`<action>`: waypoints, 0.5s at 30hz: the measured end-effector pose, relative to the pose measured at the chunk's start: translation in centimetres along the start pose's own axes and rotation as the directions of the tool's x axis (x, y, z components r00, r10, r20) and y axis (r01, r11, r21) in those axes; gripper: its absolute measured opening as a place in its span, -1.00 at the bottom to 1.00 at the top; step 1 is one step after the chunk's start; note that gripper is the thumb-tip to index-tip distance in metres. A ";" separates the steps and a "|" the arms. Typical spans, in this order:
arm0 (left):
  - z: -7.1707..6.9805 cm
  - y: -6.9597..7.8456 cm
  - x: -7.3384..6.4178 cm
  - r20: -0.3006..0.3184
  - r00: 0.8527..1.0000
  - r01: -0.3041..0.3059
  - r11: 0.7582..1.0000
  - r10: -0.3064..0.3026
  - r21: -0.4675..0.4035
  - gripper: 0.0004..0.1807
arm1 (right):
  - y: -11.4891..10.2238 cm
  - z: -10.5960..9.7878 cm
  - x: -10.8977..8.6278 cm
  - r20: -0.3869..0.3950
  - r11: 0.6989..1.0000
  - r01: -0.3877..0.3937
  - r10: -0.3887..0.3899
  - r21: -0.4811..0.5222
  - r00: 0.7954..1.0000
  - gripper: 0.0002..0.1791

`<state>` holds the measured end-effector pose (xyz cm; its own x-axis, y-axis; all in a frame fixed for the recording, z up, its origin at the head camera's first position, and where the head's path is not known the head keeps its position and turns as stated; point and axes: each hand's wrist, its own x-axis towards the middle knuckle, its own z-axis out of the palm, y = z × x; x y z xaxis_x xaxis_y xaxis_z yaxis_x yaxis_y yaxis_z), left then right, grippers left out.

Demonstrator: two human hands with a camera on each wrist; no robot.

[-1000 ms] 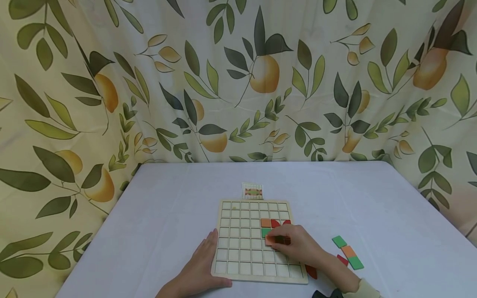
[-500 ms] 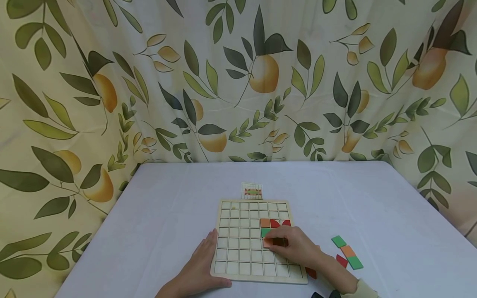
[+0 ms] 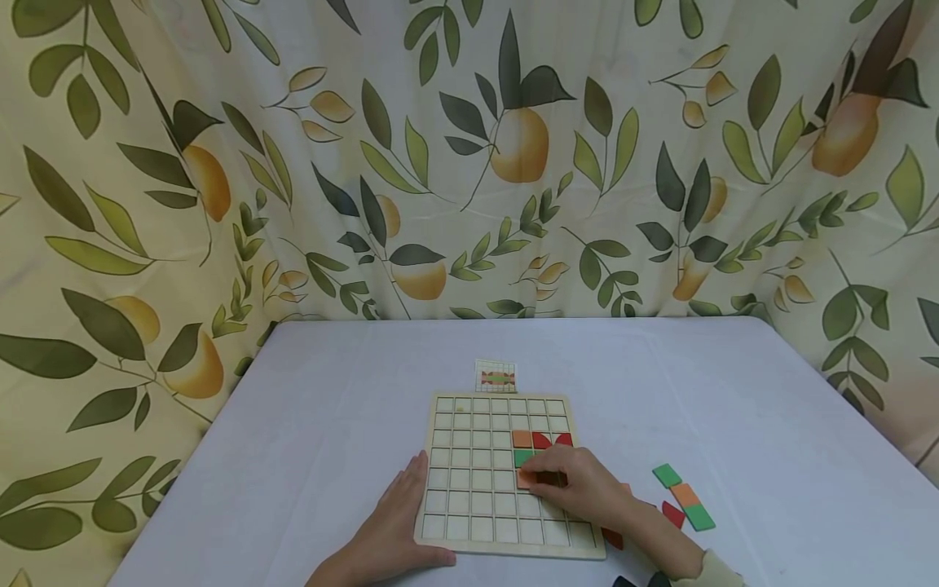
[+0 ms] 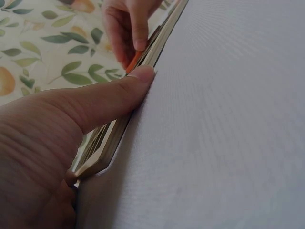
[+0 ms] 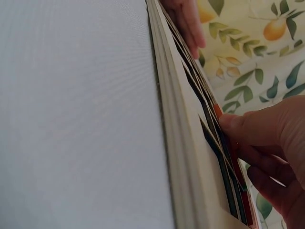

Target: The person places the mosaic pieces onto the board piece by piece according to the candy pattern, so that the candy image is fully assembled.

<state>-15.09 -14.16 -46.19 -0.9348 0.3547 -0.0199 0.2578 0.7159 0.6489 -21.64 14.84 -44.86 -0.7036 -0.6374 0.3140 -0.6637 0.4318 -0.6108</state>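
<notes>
A wooden grid board (image 3: pixel 469 526) lies on the table. My left hand (image 3: pixel 392 522) steadies its near left corner, fingers straight along the left side and thumb at the front edge. My right hand (image 3: pixel 590 489) pinches an orange square tile (image 3: pixel 524 480) between thumb and fingers, at a cell right below a green tile (image 3: pixel 523 458). Above that green one sits another orange tile (image 3: pixel 522 439), with red curved tiles (image 3: pixel 541 440) to its right. In the right wrist view the thumb presses at the held tile (image 5: pixel 218 110). Cells under the right hand are hidden.
Behind the board stands a small pattern card (image 3: pixel 495 378). Right of the board lie loose tiles: a green one (image 3: pixel 667 475), an orange one (image 3: pixel 685 494), another green one (image 3: pixel 700 518) and a red one (image 3: pixel 672 514). One more red piece (image 3: pixel 612 538) lies by the near right corner.
My right hand has shifted the orange tile slightly left and toward me, lining it up under the green tile. The left hand keeps its place on the board.
</notes>
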 end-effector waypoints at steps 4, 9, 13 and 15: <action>0.0 0.0 0.0 0.000 1.000 0.001 1.000 -0.001 -0.001 0.44 | 0.0 0.0 0.0 -0.008 1.000 0.024 -0.024 -0.006 1.000 -0.78; -0.1 0.1 0.0 0.003 1.000 0.009 1.000 -0.009 0.003 0.44 | 0.0 0.0 0.0 -0.007 0.999 0.037 -0.037 -0.016 0.999 -0.78; -0.1 0.2 0.0 0.004 1.000 0.013 1.000 -0.013 0.004 0.44 | -0.1 0.0 -0.1 -0.003 0.998 0.054 -0.054 -0.017 0.999 -0.78; -0.1 0.2 0.0 0.004 1.000 0.012 1.000 -0.012 0.002 0.44 | -0.1 0.0 -0.1 -0.002 0.998 0.064 -0.064 -0.012 0.998 -0.78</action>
<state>-15.03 -14.07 -46.00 -0.9369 0.3483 -0.0312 0.2466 0.7213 0.6472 -21.53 14.83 -44.80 -0.6600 -0.6627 0.3540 -0.7106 0.3977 -0.5804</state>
